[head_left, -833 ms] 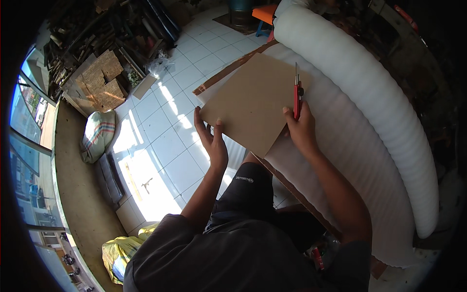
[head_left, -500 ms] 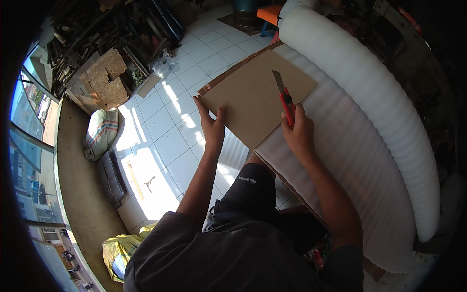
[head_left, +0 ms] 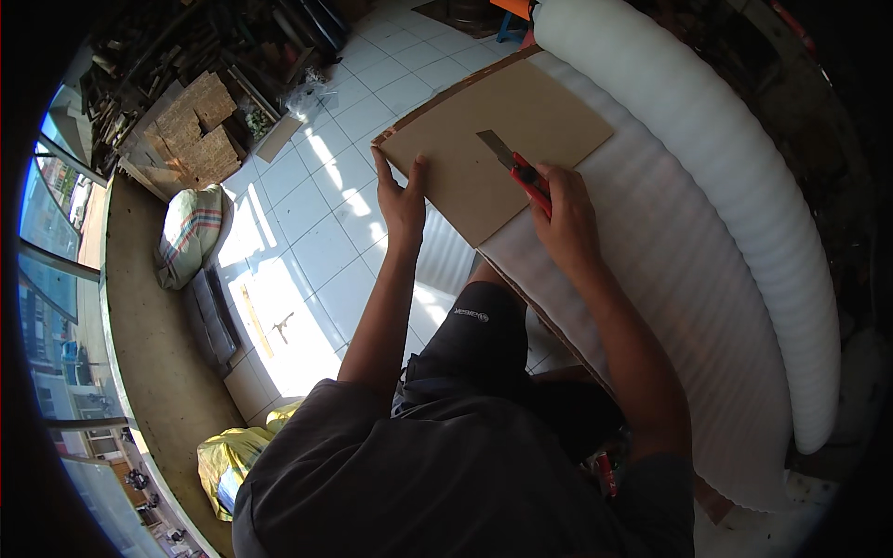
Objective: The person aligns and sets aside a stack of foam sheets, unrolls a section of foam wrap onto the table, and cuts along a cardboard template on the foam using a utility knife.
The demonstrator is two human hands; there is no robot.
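A flat brown board point(head_left: 512, 135) lies over the near left end of the white foam sheet point(head_left: 651, 242). At its left corner, my left hand point(head_left: 402, 200) has its thumb on top and its index finger along the edge; the other fingers are partly hidden. My right hand point(head_left: 567, 219) is closed around a red utility knife point(head_left: 532, 186) with a black slider. Its long blade is out, pointing up and to the left above the board's middle. Whether the blade touches the board, I cannot tell.
A thick roll of white foam point(head_left: 707, 167) curves along the right side. Beyond the tiled floor point(head_left: 326, 232) are piled wood scraps and a broken particle board point(head_left: 195, 130). A striped sack point(head_left: 189, 232) and a yellow bag point(head_left: 228, 460) stand to the left.
The knife has swung left, and its blade now slants toward the upper left instead of pointing nearly straight up. My left hand stays at the board's corner. The whole view has shifted slightly.
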